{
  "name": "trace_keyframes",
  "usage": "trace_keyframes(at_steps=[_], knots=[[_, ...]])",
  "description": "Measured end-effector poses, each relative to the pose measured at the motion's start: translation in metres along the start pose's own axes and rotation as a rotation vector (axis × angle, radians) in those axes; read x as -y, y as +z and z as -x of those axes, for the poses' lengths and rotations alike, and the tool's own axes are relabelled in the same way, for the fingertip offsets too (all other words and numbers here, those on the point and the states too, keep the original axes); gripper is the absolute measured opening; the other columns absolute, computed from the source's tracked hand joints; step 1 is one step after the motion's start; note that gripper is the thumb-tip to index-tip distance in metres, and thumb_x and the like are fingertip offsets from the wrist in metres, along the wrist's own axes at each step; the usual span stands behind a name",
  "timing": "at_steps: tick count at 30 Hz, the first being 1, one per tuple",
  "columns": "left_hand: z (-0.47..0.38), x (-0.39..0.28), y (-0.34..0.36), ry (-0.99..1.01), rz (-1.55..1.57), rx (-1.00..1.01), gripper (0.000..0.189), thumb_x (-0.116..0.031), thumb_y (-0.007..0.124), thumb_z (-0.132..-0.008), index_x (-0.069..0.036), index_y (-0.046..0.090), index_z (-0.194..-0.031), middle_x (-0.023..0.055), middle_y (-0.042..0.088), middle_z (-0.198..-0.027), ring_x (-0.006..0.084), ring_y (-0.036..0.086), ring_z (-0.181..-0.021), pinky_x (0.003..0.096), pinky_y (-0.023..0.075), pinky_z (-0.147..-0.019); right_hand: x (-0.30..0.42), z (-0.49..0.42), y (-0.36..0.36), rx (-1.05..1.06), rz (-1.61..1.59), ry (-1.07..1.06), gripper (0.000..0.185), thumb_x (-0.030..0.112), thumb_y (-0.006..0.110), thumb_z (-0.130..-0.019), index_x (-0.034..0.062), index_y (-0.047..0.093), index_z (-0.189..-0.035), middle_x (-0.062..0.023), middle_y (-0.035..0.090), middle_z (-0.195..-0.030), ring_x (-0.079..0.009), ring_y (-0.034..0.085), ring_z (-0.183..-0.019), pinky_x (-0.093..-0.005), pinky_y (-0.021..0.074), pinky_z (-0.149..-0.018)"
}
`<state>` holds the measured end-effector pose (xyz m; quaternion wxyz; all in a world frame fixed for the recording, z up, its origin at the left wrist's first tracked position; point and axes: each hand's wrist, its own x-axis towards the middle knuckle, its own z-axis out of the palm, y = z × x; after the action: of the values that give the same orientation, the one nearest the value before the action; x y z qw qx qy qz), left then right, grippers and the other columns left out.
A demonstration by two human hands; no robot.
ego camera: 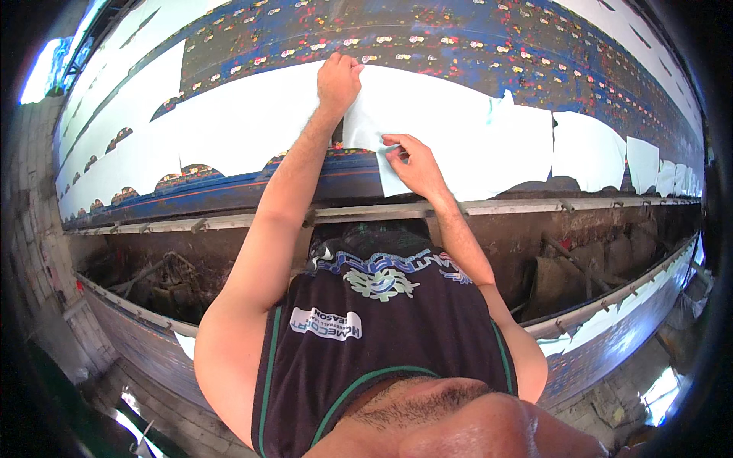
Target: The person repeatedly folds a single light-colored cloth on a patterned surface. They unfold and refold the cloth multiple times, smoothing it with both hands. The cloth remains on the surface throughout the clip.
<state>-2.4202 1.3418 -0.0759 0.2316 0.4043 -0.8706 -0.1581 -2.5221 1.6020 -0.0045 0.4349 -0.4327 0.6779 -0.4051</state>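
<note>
Cut white fabric panels [446, 131] lie in a row along the near side of a long, paint-stained dark table [401, 17]. My left hand [339, 80], its fingers closed together, is at the upper corner of one panel, beside a narrow dark gap between two panels; it seems to pinch the corner. Lower and to the right, my right hand [409, 163] is over the near left edge of the same panel, thumb and fingers curled and apart. Whether its fingertips touch the cloth I cannot tell. Another white panel [246, 114] lies flat left of my left forearm.
A metal rail [366, 213] with short pegs runs along the table's near edge, close to my body. Behind me stands a second long printed table [607, 355] with white pieces on it. Poles and clutter lie under the tables. Plank flooring [34, 229] shows at far left.
</note>
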Motion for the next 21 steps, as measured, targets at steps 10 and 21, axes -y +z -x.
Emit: trace_keyframes(at_steps=[10, 21], knots=[[0.043, -0.124, -0.105, -0.086, 0.721, 0.606, 0.012, -0.014, 0.069, -0.104, -0.004, 0.070, -0.109, 0.0083, 0.075, -0.105, 0.0169, 0.069, -0.095, 0.0345, 0.0554, -0.088, 0.011, -0.032, 0.005, -0.328, 0.133, -0.275, 0.040, 0.017, 0.076, -0.099, -0.0028, 0.063, -0.132, -0.0185, 0.068, -0.129, -0.0322, 0.069, -0.113, -0.0418, 0.0549, -0.095], [0.120, -0.071, -0.175, 0.063, 0.991, 0.613, 0.058, 0.001, 0.075, -0.090, -0.006, 0.059, -0.146, 0.0120, 0.061, -0.151, 0.0237, 0.059, -0.138, 0.0404, 0.0497, -0.112, 0.142, 0.008, -0.015, 0.338, -0.497, -0.099, 0.033, 0.023, 0.083, -0.100, 0.0023, 0.077, -0.124, -0.0024, 0.079, -0.110, -0.0115, 0.070, -0.100, -0.0310, 0.0562, -0.089]])
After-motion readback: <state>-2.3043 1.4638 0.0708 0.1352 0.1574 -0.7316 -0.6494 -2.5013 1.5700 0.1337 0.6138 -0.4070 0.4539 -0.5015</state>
